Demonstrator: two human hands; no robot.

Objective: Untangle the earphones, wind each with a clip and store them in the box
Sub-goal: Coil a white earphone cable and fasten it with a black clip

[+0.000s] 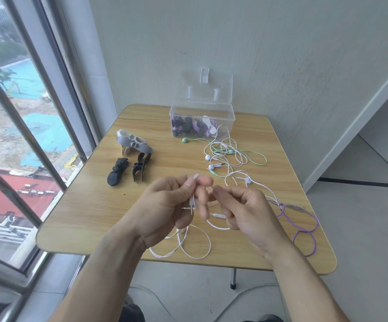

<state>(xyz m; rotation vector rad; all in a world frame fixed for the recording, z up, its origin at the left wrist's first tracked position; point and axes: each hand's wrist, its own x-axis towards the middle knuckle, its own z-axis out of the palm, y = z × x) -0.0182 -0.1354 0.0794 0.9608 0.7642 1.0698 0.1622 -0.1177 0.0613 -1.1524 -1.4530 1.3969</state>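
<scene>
over the wooden table [90, 205] the left hand [165, 205] pinches a white cord [191, 248] upright with its plug, the slack looping down toward the near edge, while the right hand [241, 210], fingers curled just beside, seems to pinch the same cord.

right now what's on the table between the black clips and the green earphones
Head view: bare wood. Between the black clips and green earphones lies only table, up to the white earphones tangled with the green.
</scene>
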